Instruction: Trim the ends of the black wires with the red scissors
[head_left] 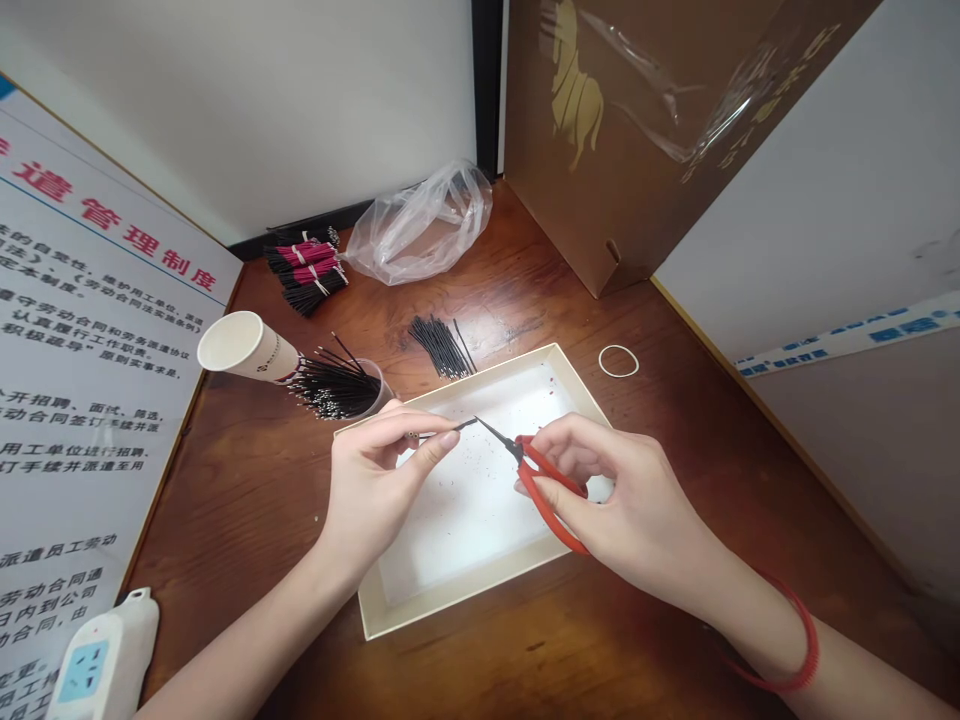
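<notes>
My left hand [386,465] pinches a short black wire [466,424] between thumb and fingers, its end pointing right. In my right hand [615,480] is a pair of scissors [551,520] with red handles and dark pointed blades. The blade tips meet the wire's end or lie very close to it; I cannot tell which. Both hands are above a shallow white box [480,540] with cream walls, where small dark scraps lie scattered. Behind the box lies a loose pile of black wires [439,347]. A clear cup [384,390] tipped on its side holds many more black wires [337,385].
A paper cup [238,343] leans by the clear cup. Farther back are banded bundles of black and magenta wires [307,270] and a clear plastic bag [424,225]. A rubber band [619,361] lies at right. A power strip [105,655] stands front left; a brown box [600,150] stands behind.
</notes>
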